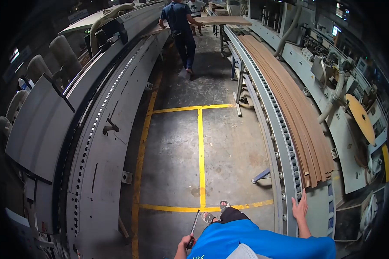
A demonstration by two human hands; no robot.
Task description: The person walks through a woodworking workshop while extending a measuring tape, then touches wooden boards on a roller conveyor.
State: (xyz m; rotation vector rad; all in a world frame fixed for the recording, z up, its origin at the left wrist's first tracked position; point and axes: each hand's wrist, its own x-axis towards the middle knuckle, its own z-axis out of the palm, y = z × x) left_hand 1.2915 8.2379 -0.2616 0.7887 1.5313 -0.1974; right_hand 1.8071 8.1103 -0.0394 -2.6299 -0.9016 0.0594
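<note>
Head view, looking down a workshop aisle. At the bottom centre of the frame, the wearer's left hand [184,241] is closed around a tape measure [190,243], its blade drawn partly out and pointing up the frame, its tip touching nothing but seen over the floor [170,172]. At the lower right, the right hand [300,209] is open and holds nothing, fingers extended upward beside the near ends of a bundle of long brown boards [294,101]; whether the fingertips touch the wood cannot be told. The two hands are well apart. The boards lie lengthwise along a roller conveyor [272,114] that curves from upper centre to lower right.

The step in hand looks like checking or lining up the board ends, with measuring not yet begun. Measuring would call for bringing the tape across to the wood, the free hand steadying the ends.

At the top centre, a co-worker [176,18] holds a wide board [224,20].
</note>
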